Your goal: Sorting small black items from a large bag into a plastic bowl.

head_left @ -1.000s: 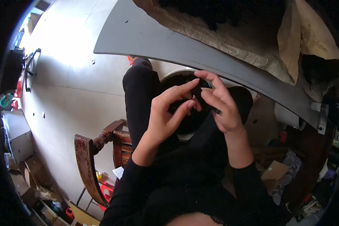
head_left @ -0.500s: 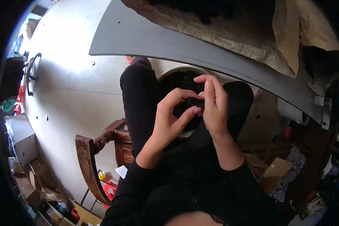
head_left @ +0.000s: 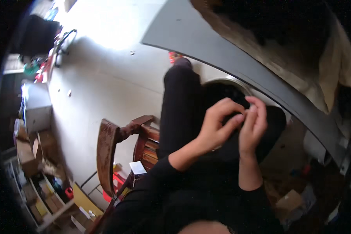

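Observation:
My left hand and my right hand meet over my lap, fingertips touching or nearly so. Both hands have thumb and fingers drawn into a pinch. Whatever lies between the fingertips is too small and blurred to make out. Just beyond them, between my knees, stands a round pale-rimmed tub with dark contents. My hands cover part of its near side.
A grey tabletop curves across the upper right, bearing an opened woven sack of black material. At my left is a wooden chair arm. Boxes and a grey cabinet line the far left.
The view has swung so that everything sits further right and lower. The hands are still together, with the left fingers more closed and the right fingers curled closer to the left.

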Action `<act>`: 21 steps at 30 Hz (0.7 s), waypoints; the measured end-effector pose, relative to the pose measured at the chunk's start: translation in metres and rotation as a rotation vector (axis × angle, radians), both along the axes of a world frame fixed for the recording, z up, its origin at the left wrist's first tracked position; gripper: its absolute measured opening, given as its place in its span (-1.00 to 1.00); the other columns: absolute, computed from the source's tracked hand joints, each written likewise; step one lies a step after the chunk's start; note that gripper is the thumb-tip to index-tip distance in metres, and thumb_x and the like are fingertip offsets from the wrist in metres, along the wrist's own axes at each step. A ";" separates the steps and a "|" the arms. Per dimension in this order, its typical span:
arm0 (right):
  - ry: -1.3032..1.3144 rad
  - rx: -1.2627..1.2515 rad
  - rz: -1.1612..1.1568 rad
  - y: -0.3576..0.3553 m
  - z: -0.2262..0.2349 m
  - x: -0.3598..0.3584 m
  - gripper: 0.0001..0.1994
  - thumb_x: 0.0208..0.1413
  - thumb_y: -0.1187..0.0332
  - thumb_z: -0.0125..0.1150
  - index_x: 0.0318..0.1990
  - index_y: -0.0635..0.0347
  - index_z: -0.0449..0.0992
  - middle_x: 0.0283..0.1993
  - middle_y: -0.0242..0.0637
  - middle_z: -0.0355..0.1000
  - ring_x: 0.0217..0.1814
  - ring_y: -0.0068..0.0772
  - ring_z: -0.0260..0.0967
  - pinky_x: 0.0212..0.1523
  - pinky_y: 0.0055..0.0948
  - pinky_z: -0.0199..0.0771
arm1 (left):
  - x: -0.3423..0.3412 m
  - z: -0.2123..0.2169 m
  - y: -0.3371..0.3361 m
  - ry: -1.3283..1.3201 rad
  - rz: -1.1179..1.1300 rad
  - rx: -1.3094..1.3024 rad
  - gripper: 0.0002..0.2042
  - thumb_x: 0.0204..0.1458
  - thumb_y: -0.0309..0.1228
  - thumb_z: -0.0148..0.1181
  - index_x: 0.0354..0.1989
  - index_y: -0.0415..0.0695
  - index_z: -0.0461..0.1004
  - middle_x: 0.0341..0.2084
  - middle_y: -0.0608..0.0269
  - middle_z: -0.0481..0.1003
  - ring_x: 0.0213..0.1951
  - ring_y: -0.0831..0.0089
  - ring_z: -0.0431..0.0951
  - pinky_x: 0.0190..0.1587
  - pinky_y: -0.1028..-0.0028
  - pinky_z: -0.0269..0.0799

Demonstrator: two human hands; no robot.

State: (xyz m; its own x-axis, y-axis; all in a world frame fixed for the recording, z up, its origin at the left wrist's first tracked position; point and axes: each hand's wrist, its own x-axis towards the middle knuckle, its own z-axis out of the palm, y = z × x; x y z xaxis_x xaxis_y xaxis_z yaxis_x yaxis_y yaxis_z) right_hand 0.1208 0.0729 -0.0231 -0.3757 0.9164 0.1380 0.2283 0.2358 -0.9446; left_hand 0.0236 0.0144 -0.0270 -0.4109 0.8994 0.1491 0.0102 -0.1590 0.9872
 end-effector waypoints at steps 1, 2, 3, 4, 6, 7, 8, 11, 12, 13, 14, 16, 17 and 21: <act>0.005 0.039 0.009 -0.001 -0.002 0.001 -0.79 0.18 0.46 -0.20 -0.15 0.30 0.38 -0.23 -0.35 0.38 -0.35 -0.63 0.24 -0.29 -0.64 0.26 | -0.002 0.002 -0.001 0.017 -0.021 -0.009 -0.89 -0.09 -0.48 0.10 -0.43 -0.27 0.41 -0.45 0.18 0.40 -0.34 0.35 0.40 -0.25 0.47 0.29; 0.008 0.081 0.015 -0.001 -0.002 0.002 -0.79 0.17 0.46 -0.20 -0.15 0.31 0.39 -0.22 -0.34 0.38 -0.33 -0.60 0.26 -0.27 -0.62 0.28 | -0.002 0.003 0.000 0.037 -0.012 0.040 -0.89 -0.11 -0.48 0.11 -0.43 -0.26 0.42 -0.46 0.17 0.40 -0.36 0.34 0.40 -0.28 0.46 0.29; -0.026 0.110 0.025 -0.001 -0.003 0.001 -0.79 0.16 0.48 -0.19 -0.16 0.31 0.39 -0.27 -0.29 0.39 -0.32 -0.53 0.30 -0.27 -0.56 0.30 | -0.002 0.002 -0.002 0.045 0.001 0.022 -0.90 -0.12 -0.49 0.11 -0.42 -0.25 0.42 -0.47 0.15 0.39 -0.38 0.32 0.41 -0.30 0.46 0.30; -0.059 0.141 0.035 -0.002 -0.001 0.000 -0.80 0.15 0.49 -0.18 -0.18 0.30 0.40 -0.32 -0.24 0.40 -0.31 -0.45 0.33 -0.27 -0.50 0.33 | -0.002 0.001 -0.004 0.052 0.016 0.005 -0.90 -0.12 -0.50 0.12 -0.42 -0.24 0.43 -0.48 0.14 0.38 -0.39 0.29 0.41 -0.32 0.45 0.31; -0.319 0.589 0.069 0.010 0.005 0.004 -0.85 0.13 0.44 -0.05 -0.23 0.31 0.41 -0.35 -0.26 0.38 -0.35 -0.50 0.32 -0.37 -0.50 0.33 | -0.003 0.002 -0.004 0.205 0.078 -0.016 -0.91 -0.14 -0.52 0.12 -0.42 -0.23 0.42 -0.51 0.12 0.36 -0.42 0.23 0.42 -0.39 0.43 0.33; -0.273 0.387 0.121 0.010 0.010 0.005 -0.85 0.11 0.40 0.01 -0.25 0.30 0.41 -0.40 -0.29 0.37 -0.40 -0.55 0.30 -0.42 -0.54 0.30 | -0.005 0.004 -0.006 0.276 0.125 -0.068 -0.90 -0.15 -0.53 0.13 -0.41 -0.20 0.42 -0.51 0.12 0.34 -0.45 0.18 0.43 -0.45 0.41 0.35; -0.245 0.190 0.161 0.011 0.016 0.012 -0.84 0.09 0.37 0.07 -0.28 0.30 0.41 -0.44 -0.33 0.35 -0.45 -0.60 0.27 -0.48 -0.59 0.27 | -0.003 0.005 -0.003 0.331 0.152 -0.065 -0.86 -0.19 -0.54 0.15 -0.39 -0.17 0.42 -0.48 0.14 0.35 -0.46 0.18 0.44 -0.48 0.39 0.37; -0.234 0.018 0.253 0.008 0.024 0.013 -0.79 0.04 0.31 0.15 -0.30 0.29 0.40 -0.54 -0.41 0.31 -0.52 -0.68 0.20 -0.53 -0.67 0.19 | -0.002 0.008 -0.004 0.393 0.154 -0.043 -0.80 -0.26 -0.58 0.16 -0.38 -0.13 0.42 -0.46 0.16 0.34 -0.44 0.15 0.45 -0.47 0.34 0.39; -0.210 -0.003 0.210 0.011 0.014 0.015 -0.79 0.05 0.30 0.16 -0.31 0.28 0.39 -0.58 -0.46 0.28 -0.55 -0.71 0.16 -0.53 -0.68 0.16 | -0.001 0.006 -0.004 0.400 0.119 -0.021 -0.78 -0.24 -0.58 0.15 -0.33 -0.13 0.40 -0.46 0.15 0.33 -0.42 0.15 0.44 -0.46 0.34 0.38; -0.195 -0.073 0.219 0.016 0.010 0.017 -0.80 0.04 0.32 0.16 -0.31 0.27 0.38 -0.57 -0.46 0.29 -0.55 -0.72 0.17 -0.54 -0.67 0.15 | 0.000 0.006 -0.004 0.378 0.111 0.008 -0.76 -0.24 -0.58 0.14 -0.31 -0.13 0.39 -0.46 0.15 0.33 -0.41 0.14 0.44 -0.45 0.33 0.38; -0.185 -0.143 0.225 0.018 0.009 0.018 -0.80 0.03 0.33 0.17 -0.30 0.27 0.37 -0.56 -0.46 0.30 -0.55 -0.72 0.17 -0.55 -0.66 0.15 | 0.000 0.006 -0.004 0.352 0.099 0.037 -0.74 -0.23 -0.58 0.14 -0.28 -0.14 0.37 -0.45 0.14 0.33 -0.41 0.14 0.44 -0.44 0.33 0.38; -0.156 -0.181 0.242 0.015 0.010 0.016 -0.85 0.05 0.38 0.14 -0.30 0.26 0.36 -0.53 -0.46 0.31 -0.54 -0.73 0.18 -0.55 -0.69 0.15 | -0.002 0.001 -0.005 0.350 0.079 0.051 -0.67 -0.23 -0.58 0.14 -0.20 -0.14 0.34 -0.43 0.13 0.34 -0.38 0.14 0.44 -0.41 0.34 0.39; -0.136 -0.225 0.238 0.015 0.012 0.016 -0.88 0.06 0.44 0.11 -0.30 0.26 0.35 -0.50 -0.46 0.31 -0.52 -0.75 0.19 -0.54 -0.73 0.16 | -0.001 0.002 -0.004 0.339 0.071 0.029 -0.65 -0.23 -0.58 0.14 -0.17 -0.14 0.33 -0.42 0.13 0.35 -0.37 0.14 0.45 -0.40 0.35 0.40; -0.127 -0.197 0.189 0.015 0.005 0.018 -0.86 0.05 0.38 0.13 -0.32 0.26 0.36 -0.60 -0.43 0.29 -0.62 -0.69 0.18 -0.60 -0.64 0.20 | 0.001 0.004 -0.003 0.254 0.035 0.020 -0.55 -0.22 -0.62 0.13 -0.05 -0.15 0.28 -0.36 0.11 0.38 -0.33 0.21 0.47 -0.31 0.39 0.41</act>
State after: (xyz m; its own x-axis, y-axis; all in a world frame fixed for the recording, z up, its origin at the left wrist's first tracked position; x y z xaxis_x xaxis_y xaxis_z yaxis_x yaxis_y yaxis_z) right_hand 0.1391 0.0876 -0.0179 -0.5449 0.8332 -0.0941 0.3169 0.1007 -0.9431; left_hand 0.0248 0.0109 -0.0228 -0.3893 0.8809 0.2692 0.2631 -0.1737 0.9490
